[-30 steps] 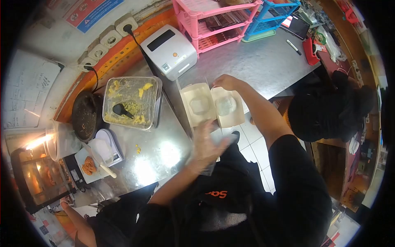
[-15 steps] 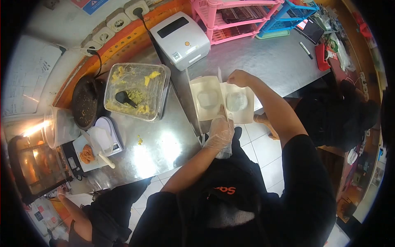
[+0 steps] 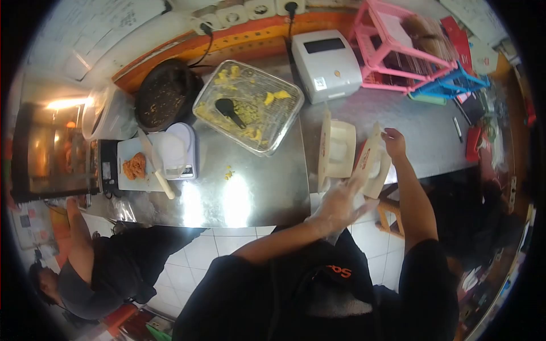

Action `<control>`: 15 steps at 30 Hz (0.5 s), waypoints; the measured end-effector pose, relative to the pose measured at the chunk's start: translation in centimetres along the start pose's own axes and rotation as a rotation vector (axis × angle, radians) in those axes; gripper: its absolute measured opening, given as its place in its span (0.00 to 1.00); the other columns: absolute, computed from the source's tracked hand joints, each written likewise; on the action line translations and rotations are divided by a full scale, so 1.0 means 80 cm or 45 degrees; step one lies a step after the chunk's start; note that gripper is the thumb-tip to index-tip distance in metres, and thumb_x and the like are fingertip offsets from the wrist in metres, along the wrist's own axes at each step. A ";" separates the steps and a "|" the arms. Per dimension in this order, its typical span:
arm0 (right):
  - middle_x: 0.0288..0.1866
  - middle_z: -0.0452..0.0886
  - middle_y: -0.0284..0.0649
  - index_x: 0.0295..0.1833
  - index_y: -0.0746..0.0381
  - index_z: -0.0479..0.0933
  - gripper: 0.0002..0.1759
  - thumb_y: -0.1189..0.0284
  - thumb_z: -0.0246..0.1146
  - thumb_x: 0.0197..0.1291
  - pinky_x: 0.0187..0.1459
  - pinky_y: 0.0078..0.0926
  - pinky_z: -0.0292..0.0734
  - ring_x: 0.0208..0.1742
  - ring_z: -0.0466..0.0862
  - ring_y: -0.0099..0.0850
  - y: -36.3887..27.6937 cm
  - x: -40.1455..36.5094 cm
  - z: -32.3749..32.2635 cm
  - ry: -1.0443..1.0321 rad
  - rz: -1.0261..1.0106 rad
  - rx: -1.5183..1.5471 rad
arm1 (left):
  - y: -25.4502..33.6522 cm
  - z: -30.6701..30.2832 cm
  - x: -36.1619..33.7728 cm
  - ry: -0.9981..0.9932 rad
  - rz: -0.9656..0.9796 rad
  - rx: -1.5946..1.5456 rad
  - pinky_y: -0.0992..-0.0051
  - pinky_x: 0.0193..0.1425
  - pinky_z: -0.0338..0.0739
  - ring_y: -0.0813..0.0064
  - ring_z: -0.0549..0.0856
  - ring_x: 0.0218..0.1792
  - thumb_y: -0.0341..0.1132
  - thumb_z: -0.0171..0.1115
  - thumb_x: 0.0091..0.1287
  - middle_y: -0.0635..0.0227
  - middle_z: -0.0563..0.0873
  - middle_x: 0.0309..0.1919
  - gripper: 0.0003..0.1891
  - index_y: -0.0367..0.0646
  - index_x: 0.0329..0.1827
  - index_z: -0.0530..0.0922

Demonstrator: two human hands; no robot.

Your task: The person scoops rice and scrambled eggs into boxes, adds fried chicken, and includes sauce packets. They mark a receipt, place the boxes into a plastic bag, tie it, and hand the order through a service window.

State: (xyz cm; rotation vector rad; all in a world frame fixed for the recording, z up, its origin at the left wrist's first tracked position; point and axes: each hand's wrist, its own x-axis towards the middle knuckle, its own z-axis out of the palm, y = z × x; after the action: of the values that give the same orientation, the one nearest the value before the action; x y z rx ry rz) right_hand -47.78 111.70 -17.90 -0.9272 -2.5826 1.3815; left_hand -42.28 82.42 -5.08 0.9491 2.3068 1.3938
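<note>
Hands apart. Left hand, in a clear glove, is motion-blurred, fingers spread, just below the cartons; nothing visible in its grip, and can't tell if it touches the right carton. Bare right hand looks pinched on the upper edge of the right carton.

Step in hand, as judged: handling the two open cartons, mainly the right one. Next move seems to call for a light, steady hold on that edge, since the card looks thin and the carton sits by the tabletop's near edge.

Right carton: cream inside, red print outside, tilted, interior partly hidden. Left carton: just beside it on the steel tabletop, open, cream, round paler patch on the floor.

Farther left: clear tray with yellow bits and a black scoop; then scale, knife and a browned food piece on a board. Behind: white printer, pink rack. Co-worker far left.
</note>
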 end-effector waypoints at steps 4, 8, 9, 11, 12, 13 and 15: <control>0.40 0.81 0.35 0.48 0.64 0.78 0.09 0.76 0.59 0.63 0.43 0.23 0.75 0.40 0.80 0.24 -0.098 -0.009 0.014 0.342 -0.380 0.215 | -0.053 -0.072 -0.076 0.595 0.107 0.065 0.59 0.52 0.74 0.56 0.79 0.45 0.38 0.65 0.61 0.51 0.79 0.45 0.19 0.35 0.50 0.74; 0.37 0.79 0.35 0.50 0.62 0.76 0.10 0.79 0.59 0.62 0.39 0.23 0.77 0.37 0.79 0.24 -0.235 -0.089 0.102 -0.433 -0.524 0.564 | -0.190 -0.188 -0.056 1.194 -0.506 -0.160 0.60 0.67 0.66 0.55 0.73 0.60 0.46 0.61 0.68 0.50 0.72 0.60 0.29 0.33 0.64 0.67; 0.39 0.79 0.36 0.56 0.62 0.73 0.17 0.75 0.62 0.61 0.37 0.26 0.77 0.37 0.80 0.26 -0.237 -0.106 0.145 -0.594 -0.375 0.661 | -0.246 -0.217 -0.055 1.112 -0.698 0.358 0.61 0.67 0.68 0.49 0.72 0.62 0.45 0.60 0.68 0.44 0.73 0.62 0.31 0.29 0.65 0.67; 0.44 0.79 0.41 0.61 0.63 0.69 0.28 0.68 0.68 0.56 0.43 0.32 0.78 0.39 0.81 0.33 -0.297 -0.146 0.192 -0.620 0.100 0.138 | -0.308 -0.279 -0.040 0.413 -0.744 0.849 0.64 0.64 0.69 0.49 0.74 0.61 0.45 0.60 0.66 0.41 0.76 0.59 0.31 0.25 0.62 0.68; 0.52 0.77 0.43 0.64 0.63 0.66 0.29 0.70 0.66 0.58 0.45 0.34 0.79 0.47 0.80 0.36 -0.308 -0.152 0.219 -0.605 0.234 0.279 | -0.306 -0.288 -0.023 0.423 -0.726 0.843 0.64 0.64 0.69 0.49 0.74 0.61 0.45 0.60 0.66 0.41 0.76 0.59 0.31 0.25 0.62 0.68; 0.60 0.74 0.45 0.68 0.63 0.63 0.31 0.73 0.65 0.59 0.46 0.36 0.80 0.56 0.79 0.39 -0.303 -0.147 0.245 -0.590 0.364 0.424 | -0.298 -0.297 -0.007 0.644 -0.940 0.114 0.64 0.62 0.70 0.51 0.76 0.60 0.44 0.60 0.65 0.41 0.77 0.57 0.30 0.25 0.61 0.69; 0.62 0.72 0.48 0.67 0.64 0.63 0.30 0.74 0.64 0.60 0.48 0.37 0.81 0.57 0.79 0.40 -0.250 -0.111 0.315 -0.582 0.356 0.509 | -0.269 -0.311 0.010 0.817 -1.088 -0.635 0.64 0.60 0.71 0.54 0.77 0.58 0.43 0.59 0.65 0.42 0.79 0.54 0.29 0.25 0.59 0.71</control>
State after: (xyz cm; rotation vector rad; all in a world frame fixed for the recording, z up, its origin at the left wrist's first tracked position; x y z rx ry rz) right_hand -58.31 80.15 -15.44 -1.0247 -2.3535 2.3190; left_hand -64.76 59.25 -11.35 -0.6559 2.0879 1.8172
